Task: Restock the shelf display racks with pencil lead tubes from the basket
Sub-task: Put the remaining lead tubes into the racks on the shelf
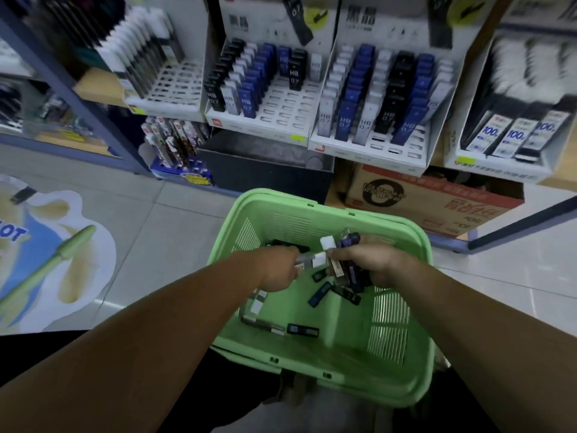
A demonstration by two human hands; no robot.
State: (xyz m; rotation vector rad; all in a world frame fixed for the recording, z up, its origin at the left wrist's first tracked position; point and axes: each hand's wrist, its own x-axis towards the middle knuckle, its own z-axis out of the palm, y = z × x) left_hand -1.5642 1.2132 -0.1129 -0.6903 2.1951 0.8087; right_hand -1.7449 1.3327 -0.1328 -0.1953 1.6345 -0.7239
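Inside the basket [343,370], your right hand [374,264] grips many lead tubes [340,270], left hand [279,271] pinches one: overfilling risks drops.

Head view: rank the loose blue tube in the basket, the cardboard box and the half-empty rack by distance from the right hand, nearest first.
1. Loose blue tube: in the basket, beside the right hand.
2. Cardboard box: just beyond the basket's far rim.
3. Half-empty rack: higher up, farthest back.

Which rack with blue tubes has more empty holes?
The left rack of the two: its right half is mostly bare slots, while the right rack is nearly full.
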